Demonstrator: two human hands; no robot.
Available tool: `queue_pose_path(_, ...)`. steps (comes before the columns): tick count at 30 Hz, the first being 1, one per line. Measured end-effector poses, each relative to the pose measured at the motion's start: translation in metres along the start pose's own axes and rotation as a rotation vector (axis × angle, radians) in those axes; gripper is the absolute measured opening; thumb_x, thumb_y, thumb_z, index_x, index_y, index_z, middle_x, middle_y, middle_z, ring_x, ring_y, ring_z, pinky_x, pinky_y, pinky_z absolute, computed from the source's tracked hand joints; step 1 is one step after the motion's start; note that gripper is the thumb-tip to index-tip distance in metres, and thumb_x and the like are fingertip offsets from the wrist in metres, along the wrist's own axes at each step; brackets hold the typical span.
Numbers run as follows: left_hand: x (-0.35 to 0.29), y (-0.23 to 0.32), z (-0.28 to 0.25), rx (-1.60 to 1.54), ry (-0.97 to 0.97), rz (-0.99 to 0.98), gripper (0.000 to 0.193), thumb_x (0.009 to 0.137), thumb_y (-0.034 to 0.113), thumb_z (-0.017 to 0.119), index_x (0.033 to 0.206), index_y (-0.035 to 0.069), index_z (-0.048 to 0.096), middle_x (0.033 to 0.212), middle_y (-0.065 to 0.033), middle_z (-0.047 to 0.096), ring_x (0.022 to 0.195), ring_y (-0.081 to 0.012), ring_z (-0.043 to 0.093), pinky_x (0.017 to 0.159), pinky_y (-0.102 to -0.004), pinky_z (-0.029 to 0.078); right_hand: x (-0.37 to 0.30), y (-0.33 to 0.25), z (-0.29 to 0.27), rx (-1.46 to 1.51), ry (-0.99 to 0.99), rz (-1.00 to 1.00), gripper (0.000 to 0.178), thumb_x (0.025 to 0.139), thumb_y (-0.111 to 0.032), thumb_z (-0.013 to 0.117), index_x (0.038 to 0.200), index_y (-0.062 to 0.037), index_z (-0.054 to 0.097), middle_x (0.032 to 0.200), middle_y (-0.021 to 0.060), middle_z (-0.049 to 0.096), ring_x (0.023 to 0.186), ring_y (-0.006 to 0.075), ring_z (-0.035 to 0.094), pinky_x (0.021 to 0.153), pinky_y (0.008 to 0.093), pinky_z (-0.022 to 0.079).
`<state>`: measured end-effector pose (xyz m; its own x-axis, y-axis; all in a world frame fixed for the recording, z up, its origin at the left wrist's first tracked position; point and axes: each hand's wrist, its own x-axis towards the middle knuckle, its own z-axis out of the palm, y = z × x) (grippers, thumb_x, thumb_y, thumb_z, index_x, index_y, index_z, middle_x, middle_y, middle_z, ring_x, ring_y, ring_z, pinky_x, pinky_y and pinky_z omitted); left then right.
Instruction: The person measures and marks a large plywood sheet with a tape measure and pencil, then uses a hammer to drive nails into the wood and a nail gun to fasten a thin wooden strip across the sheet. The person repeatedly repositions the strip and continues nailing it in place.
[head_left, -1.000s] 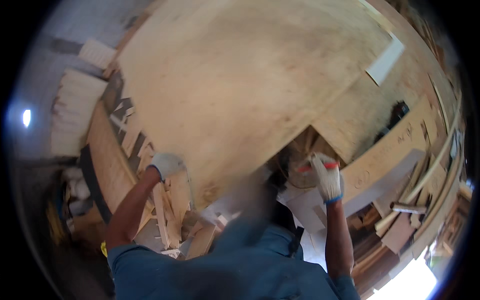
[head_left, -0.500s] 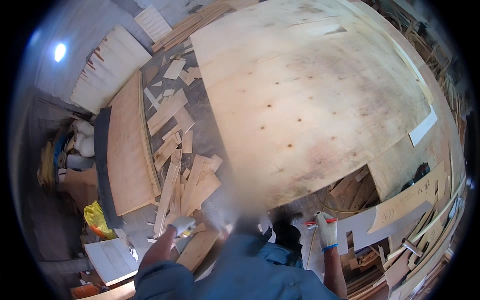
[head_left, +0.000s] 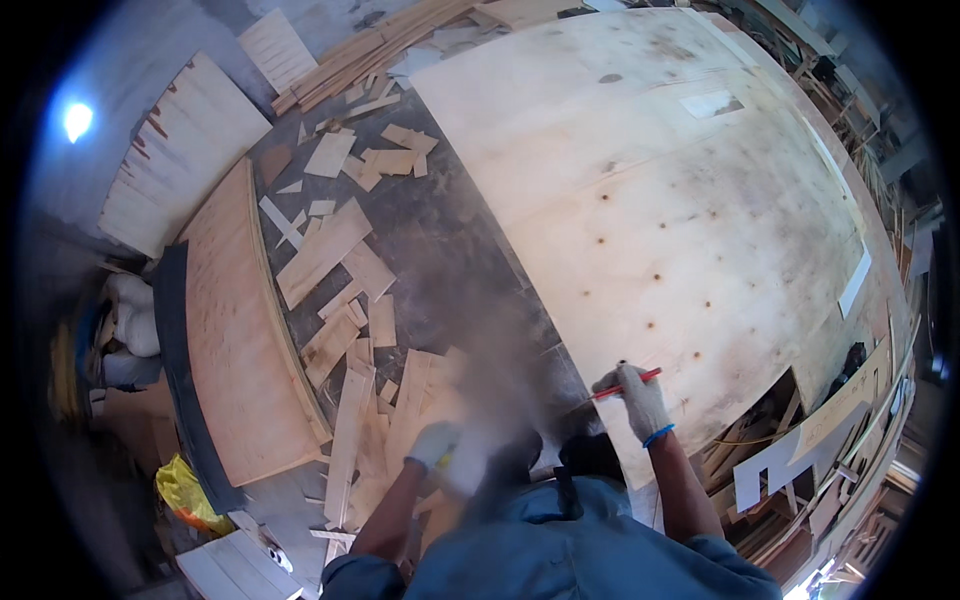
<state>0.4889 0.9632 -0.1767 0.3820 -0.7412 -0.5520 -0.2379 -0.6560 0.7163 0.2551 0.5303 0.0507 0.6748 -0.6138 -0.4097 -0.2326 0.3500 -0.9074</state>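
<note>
Your right glove (head_left: 643, 402) is off-white with a bright blue cuff (head_left: 659, 436); the stick (head_left: 651, 376) in it is red. Your shirt (head_left: 560, 550) is slate blue. The plywood sheet (head_left: 560, 130) to the right is pale cream, dotted dark brown. At near left, a bag (head_left: 184, 490) shows yellow and orange.

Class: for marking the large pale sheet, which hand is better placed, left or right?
Probably the right hand: it grips a slim red stick over the near edge of the large pale sheet. The left hand is off the sheet, near wood offcuts.
</note>
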Motion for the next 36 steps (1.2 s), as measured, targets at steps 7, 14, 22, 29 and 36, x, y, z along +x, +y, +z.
queue_pose_path(7, 0.151, 0.214, -0.112, -0.306, 0.429, -0.234, 0.036, 0.104, 0.037, 0.056, 0.106, 0.004, 0.07, 0.092, -0.0042, 0.067, 0.083, -0.0145, 0.063, 0.074, -0.031, 0.05, 0.092, 0.039, 0.118, 0.257, -0.022, 0.306, 0.038, 0.107, -0.026, 0.049, 0.108, 0.0072, 0.068, 0.106, 0.0198, 0.073, 0.098, 0.0297, 0.071, 0.092, 0.0442, 0.058)
queue_pose_path(14, 0.293, 0.166, -0.243, -0.701, 0.431, 0.036, 0.035, 0.105, 0.038, 0.057, 0.104, 0.006, 0.071, 0.088, -0.0027, 0.067, 0.078, -0.0131, 0.064, 0.068, -0.0294, 0.053, 0.234, 0.004, 0.217, -0.315, -0.171, -0.204, 0.037, 0.105, -0.033, 0.057, 0.109, 0.0017, 0.069, 0.099, 0.0137, 0.071, 0.089, 0.0247, 0.069, 0.078, 0.0386, 0.056)
queue_pose_path(22, 0.394, 0.277, -0.483, -0.853, 0.403, 0.049, 0.035, 0.105, 0.039, 0.06, 0.112, 0.005, 0.068, 0.097, -0.0067, 0.068, 0.071, -0.0117, 0.063, 0.058, -0.0272, 0.055, 0.349, -0.021, 0.254, -0.249, 0.009, -0.366, 0.041, 0.106, -0.041, 0.054, 0.103, -0.0026, 0.068, 0.1, 0.0126, 0.07, 0.087, 0.0259, 0.068, 0.078, 0.0415, 0.056)
queue_pose_path(29, 0.591, 0.32, -0.634, -0.185, 0.354, 0.155, 0.045, 0.107, 0.04, 0.052, 0.11, -0.002, 0.066, 0.097, -0.0095, 0.07, 0.078, -0.0193, 0.066, 0.07, -0.0376, 0.054, 0.384, 0.026, 0.266, 0.579, 0.517, 0.303, 0.047, 0.107, -0.045, 0.049, 0.103, -0.0012, 0.067, 0.101, 0.017, 0.071, 0.087, 0.033, 0.07, 0.082, 0.0482, 0.059)
queue_pose_path(36, 0.665, 0.346, -0.66, 0.016, 0.131, 0.362, 0.041, 0.104, 0.038, 0.052, 0.108, 0.001, 0.069, 0.097, -0.0174, 0.07, 0.089, -0.031, 0.066, 0.082, -0.0424, 0.051, 0.4, -0.061, 0.314, 0.917, 1.136, 0.325, 0.049, 0.106, -0.05, 0.048, 0.088, -0.0067, 0.062, 0.092, 0.0167, 0.07, 0.076, 0.0327, 0.068, 0.071, 0.0489, 0.057)
